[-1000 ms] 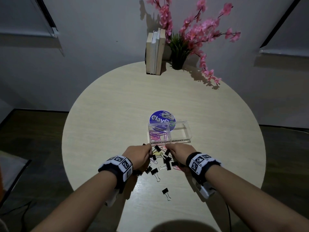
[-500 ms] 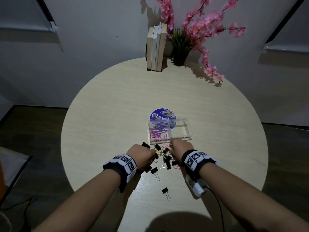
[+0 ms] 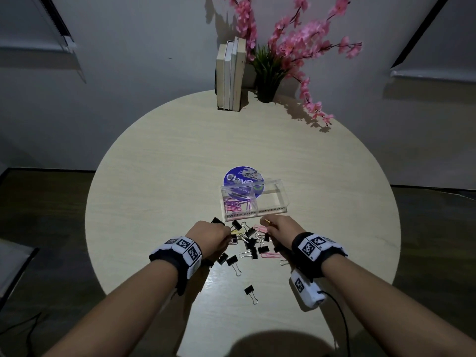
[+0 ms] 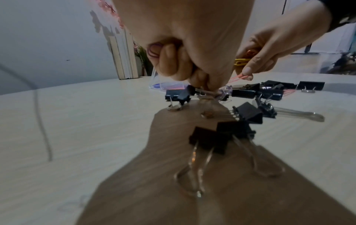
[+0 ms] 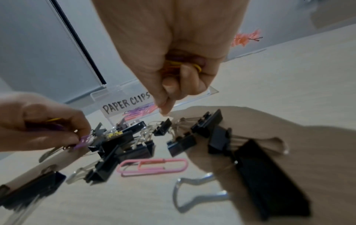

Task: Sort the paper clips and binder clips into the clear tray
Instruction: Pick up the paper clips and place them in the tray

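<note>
The clear tray (image 3: 280,199) stands mid-table, labelled PAPER CLIPS on the left and BINDER CLIPS on the right. Pink and purple paper clips (image 3: 233,206) lie in its left compartment. In front of it is a pile of black binder clips (image 3: 251,244) with a pink paper clip (image 5: 152,166) among them. My left hand (image 3: 228,234) holds purple paper clips in curled fingers and pinches one (image 5: 83,140) at the pile's left edge. My right hand (image 5: 164,109) grips yellow and orange paper clips (image 5: 181,67) just in front of the tray.
One binder clip (image 3: 249,292) lies alone nearer me. A round purple disc (image 3: 238,176) lies behind the tray. Upright books (image 3: 230,76) and a plant with pink blossoms (image 3: 268,73) stand at the round table's (image 3: 154,189) far edge.
Both hands stay over the pile. The right hand has crept slightly closer to the tray's front; the left hand has barely shifted.
</note>
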`<move>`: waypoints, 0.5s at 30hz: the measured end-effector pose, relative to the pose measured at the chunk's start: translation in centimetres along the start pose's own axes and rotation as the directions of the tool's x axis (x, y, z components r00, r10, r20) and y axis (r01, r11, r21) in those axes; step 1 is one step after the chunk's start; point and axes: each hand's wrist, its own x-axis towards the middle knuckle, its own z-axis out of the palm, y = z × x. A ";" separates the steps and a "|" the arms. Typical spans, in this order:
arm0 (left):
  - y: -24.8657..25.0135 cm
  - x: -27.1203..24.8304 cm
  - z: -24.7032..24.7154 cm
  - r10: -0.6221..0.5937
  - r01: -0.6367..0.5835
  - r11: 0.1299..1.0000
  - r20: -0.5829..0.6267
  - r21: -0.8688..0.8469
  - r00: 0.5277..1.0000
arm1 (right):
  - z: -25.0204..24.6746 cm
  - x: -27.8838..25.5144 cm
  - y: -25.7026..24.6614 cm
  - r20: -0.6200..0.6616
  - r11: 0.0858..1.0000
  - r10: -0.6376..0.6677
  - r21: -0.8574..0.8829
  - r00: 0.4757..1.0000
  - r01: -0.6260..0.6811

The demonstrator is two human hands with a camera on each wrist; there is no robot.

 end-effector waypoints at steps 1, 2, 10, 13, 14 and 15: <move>0.0 -0.2 0.0 -0.008 0.008 1.000 -0.030 -0.009 1.000 | 0.0 -0.2 0.1 0.003 1.000 0.004 0.020 1.000 -0.004; 0.0 -0.3 -0.1 -0.026 0.024 0.999 -0.060 -0.030 0.998 | 0.2 -0.4 0.2 0.001 0.999 0.017 0.043 1.000 -0.017; -0.2 -1.4 -0.6 -0.256 0.190 0.924 -0.170 -0.331 0.952 | 1.0 -1.1 0.9 -0.006 0.976 0.115 0.188 0.993 -0.112; -0.1 -1.6 -0.7 -0.283 0.207 0.898 -0.149 -0.388 0.948 | 1.2 -1.6 0.7 0.042 0.958 0.095 0.267 0.995 -0.102; 0.0 -1.7 -0.7 -0.296 0.217 0.884 -0.136 -0.414 0.945 | 1.3 -1.8 0.6 0.054 0.953 0.081 0.288 0.995 -0.093; 0.0 -1.7 -0.6 -0.308 0.226 0.867 -0.121 -0.443 0.944 | 1.4 -1.9 0.6 0.062 0.948 0.068 0.307 0.996 -0.084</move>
